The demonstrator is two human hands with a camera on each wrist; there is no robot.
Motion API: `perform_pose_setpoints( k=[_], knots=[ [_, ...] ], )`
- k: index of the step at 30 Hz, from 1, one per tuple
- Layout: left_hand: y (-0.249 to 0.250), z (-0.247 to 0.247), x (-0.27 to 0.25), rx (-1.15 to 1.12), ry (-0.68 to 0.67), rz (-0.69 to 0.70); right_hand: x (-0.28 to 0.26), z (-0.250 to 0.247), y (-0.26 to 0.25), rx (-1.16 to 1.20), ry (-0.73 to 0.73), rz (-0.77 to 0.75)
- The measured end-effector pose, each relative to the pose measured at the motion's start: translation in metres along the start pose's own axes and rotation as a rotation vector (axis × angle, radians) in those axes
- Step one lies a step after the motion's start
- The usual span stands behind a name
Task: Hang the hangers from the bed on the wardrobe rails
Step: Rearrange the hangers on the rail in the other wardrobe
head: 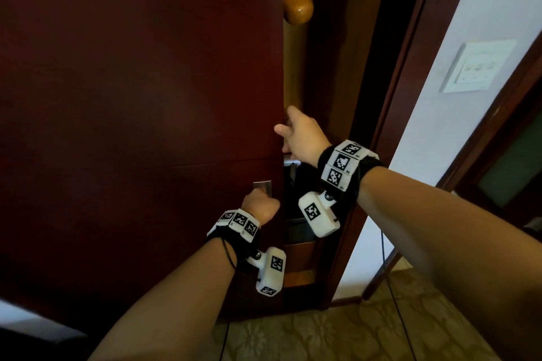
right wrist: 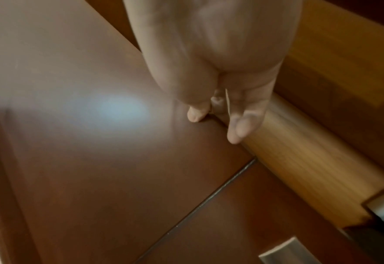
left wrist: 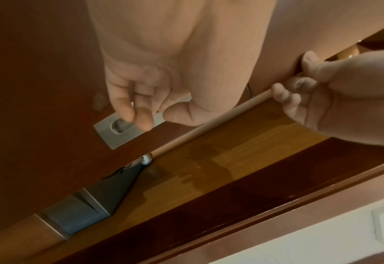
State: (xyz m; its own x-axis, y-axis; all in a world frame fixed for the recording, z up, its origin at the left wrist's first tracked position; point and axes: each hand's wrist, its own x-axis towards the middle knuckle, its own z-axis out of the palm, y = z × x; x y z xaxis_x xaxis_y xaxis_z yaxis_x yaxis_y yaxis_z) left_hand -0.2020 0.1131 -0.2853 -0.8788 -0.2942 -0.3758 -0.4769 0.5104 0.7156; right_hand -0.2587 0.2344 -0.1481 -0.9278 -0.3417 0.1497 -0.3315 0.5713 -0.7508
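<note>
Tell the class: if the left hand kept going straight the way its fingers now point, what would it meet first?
Probably the recessed metal pull set in the dark sliding wardrobe door. The left hand hangs right over it with fingers curled; whether they already touch is unclear.

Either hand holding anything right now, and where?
Right hand grips the wardrobe door by its free edge. Left hand hooks its fingers into the recessed metal pull.

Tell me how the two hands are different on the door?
The left hand is lower, fingers curled into the metal handle; the right hand is higher, gripping the door's edge. The left hand works on the door face; the right hand's fingers wrap round behind it. Both touch the same door.
</note>
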Motion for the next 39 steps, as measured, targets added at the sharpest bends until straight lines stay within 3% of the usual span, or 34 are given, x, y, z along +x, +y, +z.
perform_pose_setpoints(
  k=[18, 20, 24, 28, 35, 39],
  knots=[
    [0.041, 0.045, 0.001, -0.008, -0.126, 0.118, -0.016, -0.048, 0.031, 0.034, 0.068, 0.090],
    [0.047, 0.052, 0.000, -0.009, -0.149, 0.128, -0.017, -0.056, 0.033, -0.018, 0.080, 0.107],
    [0.059, 0.066, 0.002, 0.022, -0.180, 0.133, -0.020, -0.080, 0.023, -0.344, 0.087, 0.139],
    [0.070, 0.075, 0.002, 0.042, -0.171, 0.133, -0.031, -0.096, 0.022, -0.463, 0.040, 0.090],
    [0.086, 0.093, -0.004, 0.041, -0.202, 0.135, -0.037, -0.096, 0.046, -0.361, 0.036, 0.072],
    [0.097, 0.106, -0.004, 0.054, -0.238, 0.149, -0.040, -0.101, 0.055, -0.396, -0.040, 0.061]
  ],
)
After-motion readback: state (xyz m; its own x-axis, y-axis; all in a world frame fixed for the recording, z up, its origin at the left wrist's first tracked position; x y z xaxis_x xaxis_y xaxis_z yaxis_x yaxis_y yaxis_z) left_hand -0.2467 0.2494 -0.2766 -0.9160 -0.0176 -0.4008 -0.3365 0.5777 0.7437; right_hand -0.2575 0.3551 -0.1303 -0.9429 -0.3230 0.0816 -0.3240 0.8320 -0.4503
